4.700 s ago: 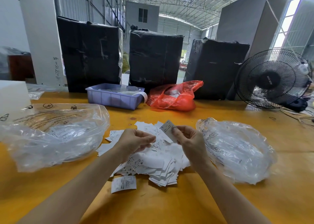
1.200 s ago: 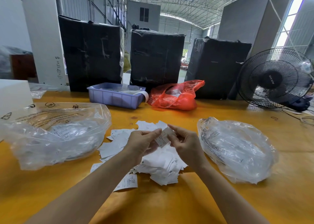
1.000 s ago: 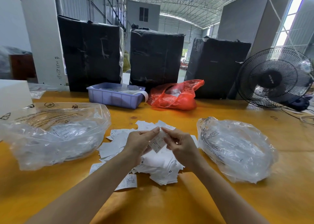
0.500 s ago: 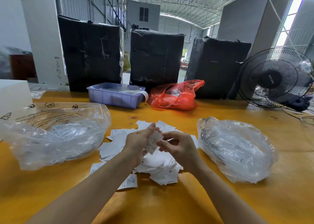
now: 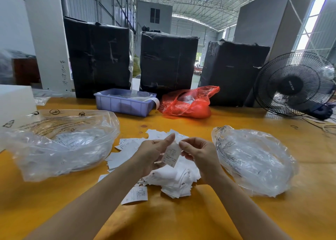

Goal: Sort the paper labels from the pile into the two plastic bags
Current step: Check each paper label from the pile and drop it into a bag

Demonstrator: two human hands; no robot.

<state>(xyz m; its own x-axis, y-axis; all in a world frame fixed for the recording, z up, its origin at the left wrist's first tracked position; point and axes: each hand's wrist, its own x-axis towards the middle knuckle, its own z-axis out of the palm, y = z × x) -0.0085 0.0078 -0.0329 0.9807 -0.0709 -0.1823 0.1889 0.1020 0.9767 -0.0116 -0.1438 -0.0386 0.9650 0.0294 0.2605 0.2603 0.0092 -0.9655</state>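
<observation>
Head view looks down on an orange table [image 5: 181, 221] with both hands raised just above a loose pile of white paper labels [image 5: 169, 178] at the centre. One printed label [image 5: 171, 154] hangs upright between the hands: the left hand [image 5: 152, 154] pinches its upper edge between thumb and fingers, and the right hand [image 5: 198, 154] has its thumb and forefinger closed at the same top corner, other fingers curled in. Whether the right fingertips truly grip the paper or only touch it, I cannot tell. A single label [image 5: 135, 195] lies apart on the near side of the pile. To the left of the pile sits a large clear plastic bag [image 5: 60, 145], mouth open, with printed labels showing inside; to the right lies a second clear bag [image 5: 254, 159], more crumpled, its contents showing only as a white blur. Further back on the table stand a lilac plastic tray [image 5: 125, 103] and beside it a red plastic bag [image 5: 189, 103]. Behind these are three black-wrapped bales [image 5: 167, 61], and a black fan [image 5: 294, 85] stands at the far right
</observation>
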